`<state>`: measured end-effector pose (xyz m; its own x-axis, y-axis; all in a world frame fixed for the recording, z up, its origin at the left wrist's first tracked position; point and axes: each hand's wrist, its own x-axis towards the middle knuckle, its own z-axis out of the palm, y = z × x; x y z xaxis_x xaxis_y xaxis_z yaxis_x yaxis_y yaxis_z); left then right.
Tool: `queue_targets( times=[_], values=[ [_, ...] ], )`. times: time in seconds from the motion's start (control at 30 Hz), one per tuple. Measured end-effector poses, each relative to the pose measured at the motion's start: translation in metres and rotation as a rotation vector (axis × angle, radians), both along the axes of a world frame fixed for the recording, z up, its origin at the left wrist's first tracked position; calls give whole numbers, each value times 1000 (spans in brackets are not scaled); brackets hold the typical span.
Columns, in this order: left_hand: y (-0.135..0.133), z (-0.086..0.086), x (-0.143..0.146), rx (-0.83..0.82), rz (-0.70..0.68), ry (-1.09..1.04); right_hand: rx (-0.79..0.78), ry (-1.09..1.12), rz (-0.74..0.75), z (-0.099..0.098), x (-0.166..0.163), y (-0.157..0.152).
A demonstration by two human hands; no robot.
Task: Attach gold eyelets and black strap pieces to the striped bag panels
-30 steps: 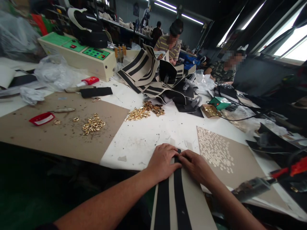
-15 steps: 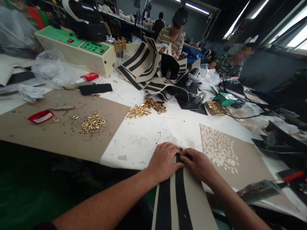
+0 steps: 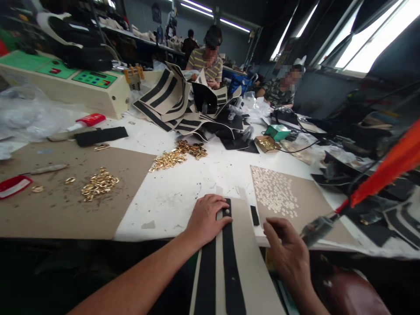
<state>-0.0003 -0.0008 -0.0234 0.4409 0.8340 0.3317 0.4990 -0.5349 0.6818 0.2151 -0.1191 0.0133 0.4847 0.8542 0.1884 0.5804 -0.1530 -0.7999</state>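
The panel (image 3: 250, 262) juts past the near edge of the table (image 3: 183, 188); it could slide if the left hand (image 3: 205, 221), spread on its far end, lifts. The right hand (image 3: 290, 249) is half-curled alongside, perhaps holding something; I cannot tell. A stray sweep could scatter the discs (image 3: 274, 191) beyond.

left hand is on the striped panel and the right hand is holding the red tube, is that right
Not quite: the right hand isn't holding the red tube, which lies on the table to the left, as the head view shows. The left hand is indeed on the striped panel.
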Motion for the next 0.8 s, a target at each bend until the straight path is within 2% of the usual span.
queue_targets(
  times=[0.07, 0.13, 0.2, 0.27, 0.33, 0.4, 0.47, 0.57, 0.67, 0.73, 0.8],
  values=[
    [2, 0, 1, 8, -2, 12, 49, 11, -244, -7, 22, -37],
    [4, 0, 1, 10, -6, 27, 78, 41, -437, -14, 47, -60],
    [5, 0, 1, 8, -11, 38, 91, 77, -507, -21, 69, -64],
    [5, 1, 1, 8, -14, 41, 23, 92, -441, -24, 86, -53],
    [3, 1, 0, 7, -9, 31, -112, 66, -376, -25, 94, -38],
    [1, 1, -1, 3, -5, 17, -230, 28, -353, -24, 92, -25],
    [0, 1, -1, -1, -1, 5, -239, 51, -343, -19, 84, -18],
    [-1, -2, 0, 7, -11, 1, -25, 257, -223, -4, 64, -9],
    [-1, -3, 0, 9, -13, -6, 288, 580, 67, 19, 33, 15],
    [-1, -3, 1, -4, -2, -15, 380, 730, 282, 34, 9, 39],
    [-1, -3, 0, -20, 3, -24, 392, 774, 430, 43, -14, 64]
  ],
)
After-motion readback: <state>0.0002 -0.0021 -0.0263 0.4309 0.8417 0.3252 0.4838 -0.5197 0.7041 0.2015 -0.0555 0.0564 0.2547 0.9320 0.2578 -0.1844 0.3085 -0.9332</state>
